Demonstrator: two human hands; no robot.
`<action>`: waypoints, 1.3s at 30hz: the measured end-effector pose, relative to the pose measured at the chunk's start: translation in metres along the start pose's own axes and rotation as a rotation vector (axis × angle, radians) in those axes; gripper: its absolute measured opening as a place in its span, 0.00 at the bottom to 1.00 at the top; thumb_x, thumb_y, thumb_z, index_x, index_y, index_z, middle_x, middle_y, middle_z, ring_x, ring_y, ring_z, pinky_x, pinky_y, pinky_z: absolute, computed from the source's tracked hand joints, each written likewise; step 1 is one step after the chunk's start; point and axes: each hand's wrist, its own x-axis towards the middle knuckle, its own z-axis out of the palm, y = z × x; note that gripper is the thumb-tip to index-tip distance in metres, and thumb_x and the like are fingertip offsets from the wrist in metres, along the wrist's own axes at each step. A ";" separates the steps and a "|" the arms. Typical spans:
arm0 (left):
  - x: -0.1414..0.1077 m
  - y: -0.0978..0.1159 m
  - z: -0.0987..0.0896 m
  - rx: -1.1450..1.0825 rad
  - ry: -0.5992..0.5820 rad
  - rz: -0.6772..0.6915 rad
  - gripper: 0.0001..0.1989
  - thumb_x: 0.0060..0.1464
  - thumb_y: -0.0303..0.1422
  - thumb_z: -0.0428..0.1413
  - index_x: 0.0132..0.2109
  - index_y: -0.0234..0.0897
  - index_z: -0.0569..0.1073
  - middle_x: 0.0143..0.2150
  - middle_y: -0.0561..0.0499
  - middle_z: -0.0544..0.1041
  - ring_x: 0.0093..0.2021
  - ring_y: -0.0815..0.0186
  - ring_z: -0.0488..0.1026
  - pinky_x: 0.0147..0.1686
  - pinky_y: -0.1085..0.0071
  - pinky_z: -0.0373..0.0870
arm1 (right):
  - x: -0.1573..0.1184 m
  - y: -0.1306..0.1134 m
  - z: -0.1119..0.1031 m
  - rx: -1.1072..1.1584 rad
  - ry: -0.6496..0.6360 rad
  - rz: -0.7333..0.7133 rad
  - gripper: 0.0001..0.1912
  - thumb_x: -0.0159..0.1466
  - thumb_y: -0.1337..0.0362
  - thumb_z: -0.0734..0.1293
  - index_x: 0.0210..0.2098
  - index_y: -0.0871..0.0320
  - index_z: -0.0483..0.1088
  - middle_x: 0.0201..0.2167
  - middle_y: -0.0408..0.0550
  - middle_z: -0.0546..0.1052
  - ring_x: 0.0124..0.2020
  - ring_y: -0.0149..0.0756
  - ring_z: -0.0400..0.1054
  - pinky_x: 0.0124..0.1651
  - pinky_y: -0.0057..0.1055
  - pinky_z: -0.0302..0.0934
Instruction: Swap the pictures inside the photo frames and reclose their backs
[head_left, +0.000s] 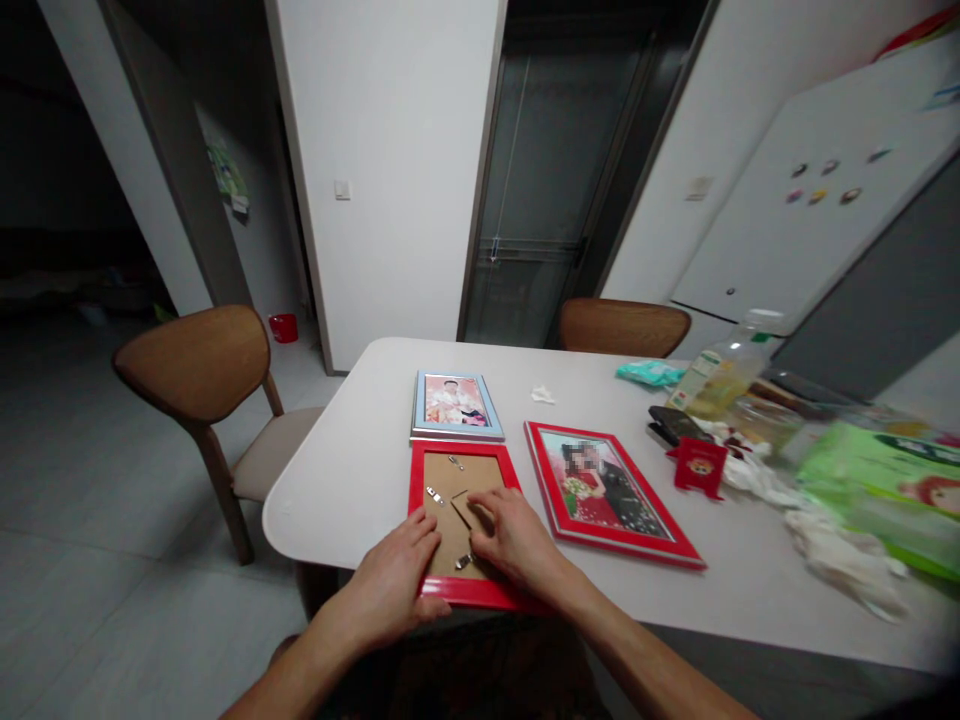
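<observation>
A red picture frame (pixel 514 468) lies face down at the table's near edge, showing its brown backing board (pixel 442 535). Several small metal clips, among them one metal clip (pixel 435 496), sit on the board, and a dark angled line marks its middle. My left hand (pixel 397 580) grips the frame's lower left corner, fingers on the side rim and thumb at the bottom rim. Bent over the board's right half, my right hand (pixel 517 535) touches it with thumb and forefinger apart. Beside it lies a red-framed couple photo (pixel 607 490); behind is a blue-framed portrait (pixel 456 405).
On the white table (pixel 337 480) are a crumpled tissue (pixel 543 395), a dark phone-like object (pixel 679 425), a red card stand (pixel 700 466), a plastic bottle (pixel 724 370) and a green tissue pack (pixel 885 480). Wooden chairs stand left (pixel 199 365) and behind (pixel 626 327).
</observation>
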 end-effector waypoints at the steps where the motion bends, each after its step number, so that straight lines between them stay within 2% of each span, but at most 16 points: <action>1: 0.001 0.001 -0.001 0.013 -0.003 -0.003 0.36 0.37 0.39 0.59 0.54 0.31 0.58 0.59 0.40 0.54 0.59 0.58 0.48 0.56 0.62 0.47 | 0.000 -0.001 0.000 -0.005 0.001 0.002 0.21 0.47 0.67 0.61 0.41 0.60 0.68 0.35 0.52 0.70 0.38 0.37 0.61 0.41 0.28 0.54; 6: 0.011 0.006 -0.003 0.073 -0.021 -0.014 0.43 0.32 0.46 0.60 0.55 0.30 0.57 0.59 0.37 0.53 0.59 0.53 0.48 0.55 0.55 0.45 | 0.002 -0.006 -0.004 -0.016 -0.011 0.024 0.22 0.46 0.68 0.61 0.42 0.61 0.68 0.37 0.53 0.71 0.39 0.38 0.61 0.42 0.28 0.54; 10: 0.013 0.007 -0.001 0.071 0.004 0.005 0.45 0.29 0.46 0.61 0.54 0.28 0.58 0.58 0.36 0.54 0.58 0.53 0.49 0.56 0.59 0.46 | 0.004 -0.009 -0.007 -0.002 -0.019 0.035 0.24 0.45 0.68 0.61 0.42 0.64 0.68 0.38 0.54 0.71 0.39 0.38 0.63 0.43 0.28 0.54; 13: 0.009 0.003 0.003 -0.005 0.015 -0.009 0.46 0.29 0.44 0.61 0.55 0.26 0.56 0.60 0.36 0.50 0.59 0.54 0.46 0.56 0.62 0.46 | 0.003 -0.010 -0.010 0.003 -0.007 0.048 0.24 0.44 0.68 0.61 0.42 0.64 0.68 0.38 0.54 0.71 0.40 0.38 0.62 0.44 0.28 0.54; 15: 0.008 0.000 0.007 -0.118 0.044 -0.016 0.47 0.30 0.42 0.62 0.56 0.28 0.53 0.61 0.38 0.46 0.60 0.56 0.44 0.57 0.63 0.45 | 0.003 -0.011 -0.013 0.002 0.016 0.044 0.23 0.44 0.68 0.61 0.42 0.63 0.68 0.38 0.53 0.71 0.41 0.38 0.62 0.44 0.28 0.54; 17: 0.010 -0.003 0.009 -0.291 0.185 -0.018 0.44 0.34 0.38 0.60 0.57 0.30 0.50 0.61 0.40 0.46 0.60 0.58 0.44 0.57 0.63 0.45 | 0.004 -0.015 -0.017 0.006 0.053 0.037 0.23 0.45 0.69 0.61 0.41 0.62 0.68 0.37 0.52 0.71 0.41 0.38 0.62 0.44 0.28 0.54; 19: 0.017 -0.006 0.008 -0.540 0.398 -0.054 0.37 0.41 0.32 0.56 0.57 0.33 0.50 0.60 0.41 0.51 0.58 0.60 0.50 0.55 0.63 0.49 | 0.007 -0.023 -0.020 0.025 0.096 0.026 0.22 0.45 0.69 0.61 0.41 0.62 0.68 0.37 0.52 0.71 0.41 0.38 0.62 0.45 0.29 0.54; 21: 0.026 -0.011 0.005 -0.827 0.529 -0.130 0.30 0.44 0.29 0.52 0.55 0.34 0.52 0.56 0.42 0.60 0.53 0.62 0.61 0.50 0.64 0.59 | 0.011 -0.035 -0.022 0.058 0.140 0.004 0.22 0.45 0.69 0.61 0.41 0.62 0.68 0.37 0.52 0.71 0.42 0.38 0.61 0.46 0.30 0.54; 23: 0.031 -0.019 0.001 -1.025 0.528 -0.191 0.22 0.47 0.28 0.49 0.51 0.32 0.56 0.48 0.42 0.69 0.44 0.62 0.70 0.42 0.66 0.67 | 0.015 -0.046 -0.022 0.111 0.165 -0.046 0.21 0.46 0.69 0.62 0.41 0.62 0.68 0.38 0.51 0.71 0.42 0.38 0.61 0.47 0.30 0.53; 25: 0.030 -0.031 -0.004 -1.081 0.510 -0.220 0.15 0.49 0.29 0.47 0.46 0.32 0.61 0.40 0.45 0.74 0.38 0.63 0.73 0.37 0.67 0.69 | 0.017 -0.051 -0.022 0.177 0.161 -0.097 0.20 0.49 0.66 0.61 0.42 0.60 0.67 0.39 0.50 0.71 0.42 0.36 0.62 0.46 0.30 0.54; 28: 0.018 -0.057 -0.014 -1.079 0.534 -0.271 0.10 0.50 0.30 0.46 0.41 0.34 0.63 0.34 0.49 0.76 0.33 0.64 0.74 0.33 0.69 0.70 | 0.017 -0.035 -0.022 0.202 0.161 -0.074 0.19 0.54 0.63 0.59 0.45 0.61 0.64 0.41 0.50 0.70 0.41 0.35 0.63 0.44 0.29 0.55; 31: 0.004 -0.085 -0.024 -1.051 0.551 -0.346 0.07 0.49 0.29 0.48 0.37 0.35 0.65 0.29 0.51 0.76 0.30 0.64 0.74 0.31 0.69 0.70 | 0.014 -0.001 -0.021 0.045 0.166 0.070 0.18 0.55 0.64 0.57 0.45 0.63 0.63 0.41 0.54 0.70 0.41 0.36 0.63 0.44 0.30 0.54; 33: -0.002 -0.101 -0.027 -1.007 0.540 -0.389 0.06 0.48 0.29 0.49 0.36 0.34 0.66 0.28 0.51 0.76 0.29 0.63 0.74 0.30 0.69 0.70 | 0.011 0.018 -0.018 -0.083 0.121 0.158 0.17 0.55 0.65 0.58 0.43 0.64 0.64 0.38 0.55 0.70 0.40 0.38 0.64 0.42 0.30 0.54; 37: -0.002 -0.119 -0.031 -0.847 0.521 -0.461 0.07 0.45 0.28 0.50 0.34 0.33 0.68 0.28 0.49 0.76 0.30 0.60 0.74 0.29 0.67 0.69 | 0.010 0.033 -0.011 -0.183 0.033 0.246 0.19 0.52 0.68 0.59 0.44 0.65 0.62 0.35 0.56 0.72 0.36 0.38 0.66 0.37 0.29 0.54; 39: -0.002 -0.121 -0.034 -0.730 0.549 -0.490 0.10 0.43 0.28 0.52 0.36 0.33 0.68 0.31 0.47 0.76 0.35 0.58 0.73 0.33 0.65 0.68 | 0.012 0.034 -0.009 -0.171 0.023 0.266 0.20 0.52 0.70 0.58 0.46 0.65 0.60 0.35 0.57 0.72 0.35 0.38 0.67 0.36 0.29 0.55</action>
